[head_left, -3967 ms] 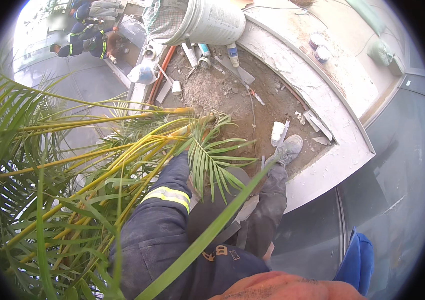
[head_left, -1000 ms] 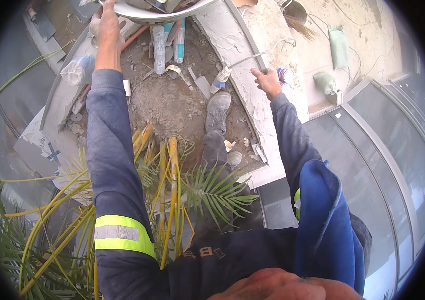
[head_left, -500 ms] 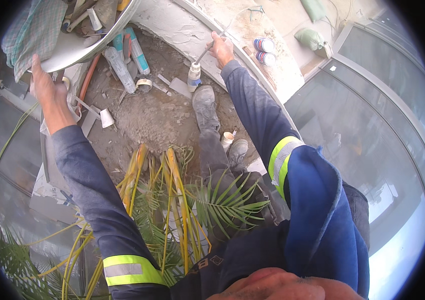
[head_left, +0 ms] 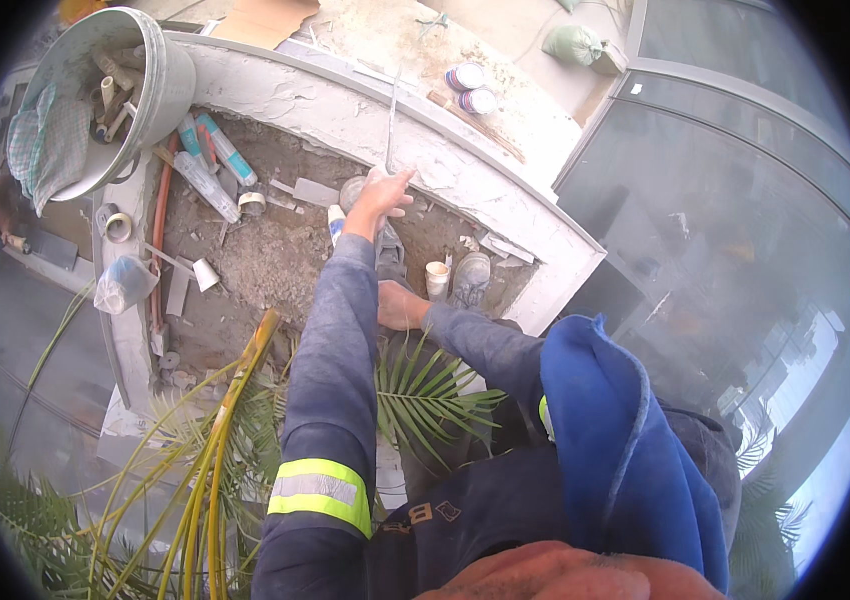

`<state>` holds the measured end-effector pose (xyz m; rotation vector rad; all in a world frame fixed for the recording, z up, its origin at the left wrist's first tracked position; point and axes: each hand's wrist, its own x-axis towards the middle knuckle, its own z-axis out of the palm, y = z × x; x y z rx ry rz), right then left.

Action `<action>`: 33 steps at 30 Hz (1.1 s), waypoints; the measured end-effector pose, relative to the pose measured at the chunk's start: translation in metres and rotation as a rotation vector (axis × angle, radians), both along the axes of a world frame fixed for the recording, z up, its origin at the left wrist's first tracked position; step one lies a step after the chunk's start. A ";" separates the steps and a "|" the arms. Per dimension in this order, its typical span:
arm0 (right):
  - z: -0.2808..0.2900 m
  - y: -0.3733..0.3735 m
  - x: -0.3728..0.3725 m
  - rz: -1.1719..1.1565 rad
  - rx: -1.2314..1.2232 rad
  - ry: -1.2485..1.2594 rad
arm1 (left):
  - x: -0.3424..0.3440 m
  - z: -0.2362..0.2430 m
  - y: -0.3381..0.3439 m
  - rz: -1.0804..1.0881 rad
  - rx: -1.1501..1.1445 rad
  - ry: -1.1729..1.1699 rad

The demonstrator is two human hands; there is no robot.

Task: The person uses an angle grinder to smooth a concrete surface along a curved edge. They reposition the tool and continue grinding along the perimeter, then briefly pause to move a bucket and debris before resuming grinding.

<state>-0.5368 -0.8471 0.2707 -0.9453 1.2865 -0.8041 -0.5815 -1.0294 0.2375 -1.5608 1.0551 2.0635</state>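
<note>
Left hand [head_left: 382, 196] is stretched out to the white plastered curb [head_left: 505, 195], fingers spread and flat on its inner edge, at the foot of a thin metal rod [head_left: 391, 120] that lies up across the curb; grip is apart, not closed on the rod, though whether a fingertip touches it I cannot tell. Right hand [head_left: 400, 306] is low, nearer the body than the curb, resting on the knee; its fingers are curled loosely, clamped on nothing that I can see. Judgement: this is a lean-and-brace over the soil bed [head_left: 275, 260], so keep the palm on the flat top of the curb, not on the crumbly inner lip, and keep weight on the right hand until the left is seated. If the rod is the target, close on it low, close to the curb, since it is long and will swing. Edges: curb curves round the far side of the bed; beyond it, two small round tins [head_left: 472, 88] and a glass wall [head_left: 725, 230] are right of the curb. Room: the bed inside the curb is cluttered, with sealant tubes [head_left: 207, 150], tape roll [head_left: 253, 203], paper cup [head_left: 436, 277] just by the shoe [head_left: 471, 276]. Grey bucket [head_left: 105, 95] sits at the curb's left end. Palm fronds [head_left: 425, 395] crowd the near side, so the free path is straight forward.
</note>
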 end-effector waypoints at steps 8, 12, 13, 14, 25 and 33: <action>-0.023 0.161 -0.061 -0.412 -0.038 0.001 | -0.039 0.186 0.177 -0.251 -0.479 0.583; 0.059 0.251 -0.177 -0.897 0.616 -0.356 | -0.024 0.268 0.271 -0.458 -0.372 0.822; 0.075 0.293 -0.193 -0.868 0.542 -0.250 | -0.024 0.284 0.303 -0.486 -0.333 0.877; 0.095 0.327 -0.204 -0.807 0.581 -0.116 | -0.022 0.298 0.335 -0.516 -0.284 0.919; 0.162 0.542 -0.036 -1.087 0.793 -0.065 | 0.012 0.376 0.459 -0.382 0.247 1.181; 0.220 0.627 0.091 -1.590 1.199 -0.678 | 0.070 0.385 0.500 -0.723 0.066 1.371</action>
